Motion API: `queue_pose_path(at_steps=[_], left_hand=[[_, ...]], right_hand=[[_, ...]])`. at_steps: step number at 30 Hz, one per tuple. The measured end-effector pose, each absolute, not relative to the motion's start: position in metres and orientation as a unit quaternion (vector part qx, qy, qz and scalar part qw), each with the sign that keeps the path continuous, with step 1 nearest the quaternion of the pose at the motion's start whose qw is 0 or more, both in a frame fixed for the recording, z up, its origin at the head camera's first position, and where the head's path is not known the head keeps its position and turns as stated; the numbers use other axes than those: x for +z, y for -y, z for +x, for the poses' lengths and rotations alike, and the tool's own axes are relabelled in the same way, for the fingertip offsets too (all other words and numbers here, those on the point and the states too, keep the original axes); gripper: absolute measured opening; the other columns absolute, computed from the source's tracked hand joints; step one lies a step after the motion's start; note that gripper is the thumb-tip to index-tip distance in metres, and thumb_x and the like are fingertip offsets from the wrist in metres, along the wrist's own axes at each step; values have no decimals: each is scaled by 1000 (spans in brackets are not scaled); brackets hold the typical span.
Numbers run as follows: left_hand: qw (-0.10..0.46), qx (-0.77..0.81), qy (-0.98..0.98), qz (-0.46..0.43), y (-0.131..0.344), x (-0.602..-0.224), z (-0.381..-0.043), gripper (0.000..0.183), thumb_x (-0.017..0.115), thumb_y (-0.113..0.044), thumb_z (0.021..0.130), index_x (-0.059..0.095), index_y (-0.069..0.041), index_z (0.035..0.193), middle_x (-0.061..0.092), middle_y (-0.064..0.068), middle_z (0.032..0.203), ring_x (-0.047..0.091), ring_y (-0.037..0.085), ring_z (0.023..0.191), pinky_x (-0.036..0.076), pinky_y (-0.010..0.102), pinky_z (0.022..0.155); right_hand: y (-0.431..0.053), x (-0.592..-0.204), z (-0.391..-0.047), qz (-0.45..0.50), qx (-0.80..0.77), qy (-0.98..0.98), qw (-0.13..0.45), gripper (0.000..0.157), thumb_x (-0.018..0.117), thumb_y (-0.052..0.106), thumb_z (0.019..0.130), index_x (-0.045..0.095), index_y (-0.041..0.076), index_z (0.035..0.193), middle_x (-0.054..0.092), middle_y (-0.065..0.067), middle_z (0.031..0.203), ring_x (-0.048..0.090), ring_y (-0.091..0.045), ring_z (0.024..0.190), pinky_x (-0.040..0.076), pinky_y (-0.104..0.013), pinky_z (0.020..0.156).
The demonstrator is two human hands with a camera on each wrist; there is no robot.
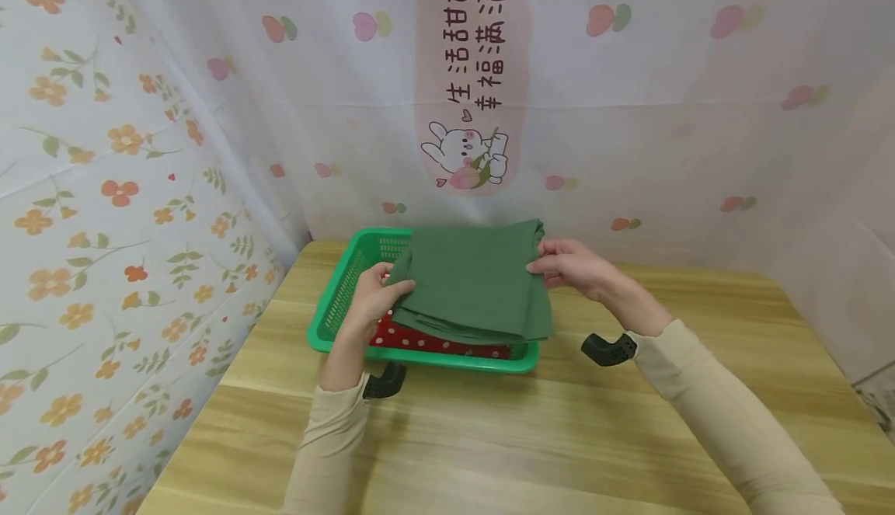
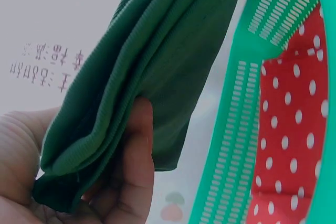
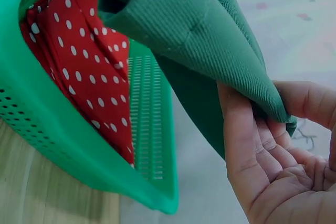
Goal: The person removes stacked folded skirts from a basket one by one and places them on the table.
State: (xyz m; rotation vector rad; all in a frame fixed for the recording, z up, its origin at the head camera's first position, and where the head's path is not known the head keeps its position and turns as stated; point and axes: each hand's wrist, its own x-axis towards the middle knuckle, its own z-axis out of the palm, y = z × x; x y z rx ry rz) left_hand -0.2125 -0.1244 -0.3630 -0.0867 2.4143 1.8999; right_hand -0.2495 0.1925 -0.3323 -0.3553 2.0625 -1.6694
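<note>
A folded dark green cloth (image 1: 468, 282) spans between both hands above a green plastic basket (image 1: 426, 359). My left hand (image 1: 370, 299) pinches its left edge, thumb on top and fingers beneath; the left wrist view shows several fabric layers stacked in that grip. At the opposite edge, my right hand (image 1: 576, 268) pinches the cloth between thumb and fingers, palm turned up in the right wrist view (image 3: 278, 166). Inside the basket lies a folded red cloth with white dots (image 3: 86, 61), partly covered by the green cloth in the head view.
The basket stands on a wooden table (image 1: 503, 437) near its back edge. Behind hangs a white curtain (image 1: 336, 111) with a printed rabbit and lettering; a flowered curtain (image 1: 126, 227) borders the left side. A black wrist mount (image 1: 608, 349) juts from the right sleeve.
</note>
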Motion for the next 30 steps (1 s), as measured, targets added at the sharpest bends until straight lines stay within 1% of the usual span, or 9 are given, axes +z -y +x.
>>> queue_pose_path(at_steps=[5, 8, 12, 17, 20, 24, 27, 30], left_hand=[[33, 633, -773, -12, 107, -358, -212, 23, 61, -6, 89, 52, 3, 108, 63, 20, 98, 65, 20, 72, 54, 36, 74], [27, 639, -769, 4, 96, -355, -211, 25, 61, -4, 88, 52, 4, 109, 63, 24, 100, 66, 24, 76, 54, 38, 76], [22, 641, -767, 18, 81, -355, -211, 24, 62, -4, 87, 52, 4, 108, 65, 22, 98, 67, 27, 78, 54, 38, 78], [21, 649, -760, 32, 63, -355, -212, 23, 62, -3, 87, 53, 4, 107, 65, 21, 96, 68, 29, 79, 54, 38, 78], [19, 653, -756, 41, 53, -353, -212, 23, 62, -3, 87, 53, 5, 106, 65, 22, 97, 68, 31, 80, 54, 39, 77], [22, 658, -751, 52, 41, -354, -212, 22, 62, -2, 87, 52, 5, 106, 65, 22, 96, 68, 32, 81, 55, 39, 77], [27, 658, -750, 60, 33, -357, -213, 23, 62, -2, 87, 52, 5, 107, 65, 22, 97, 68, 31, 81, 55, 38, 76], [33, 659, -748, 69, 25, -359, -212, 24, 63, -2, 87, 52, 5, 107, 65, 23, 98, 68, 32, 82, 55, 38, 75]], right_hand=[[-211, -330, -242, -126, -625, -739, 219, 31, 52, 4, 92, 27, 7, 75, 24, 2, 65, 28, -13, 57, 38, -31, 67], [-222, -329, -238, -128, -625, -740, 212, 31, 52, 4, 92, 27, 8, 75, 27, 1, 66, 35, -13, 60, 40, -31, 68], [-239, -329, -232, -137, -629, -737, 205, 29, 52, 4, 93, 28, 8, 75, 31, 1, 68, 44, -12, 63, 43, -30, 67], [-257, -328, -225, -148, -638, -729, 199, 25, 51, 5, 94, 33, 8, 77, 40, 2, 70, 55, -11, 69, 48, -28, 70], [-266, -327, -221, -147, -645, -725, 191, 18, 51, 4, 94, 39, 6, 81, 48, 2, 74, 60, -11, 74, 51, -28, 73], [-277, -327, -216, -145, -650, -725, 177, 16, 50, 4, 95, 42, 6, 82, 49, 3, 75, 59, -10, 73, 51, -27, 72], [-285, -329, -213, -143, -648, -730, 165, 21, 50, 4, 95, 39, 9, 78, 42, 3, 72, 53, -8, 69, 47, -26, 68], [-293, -332, -209, -137, -648, -732, 156, 20, 50, 3, 95, 42, 10, 78, 42, 3, 72, 51, -8, 69, 46, -25, 67]])
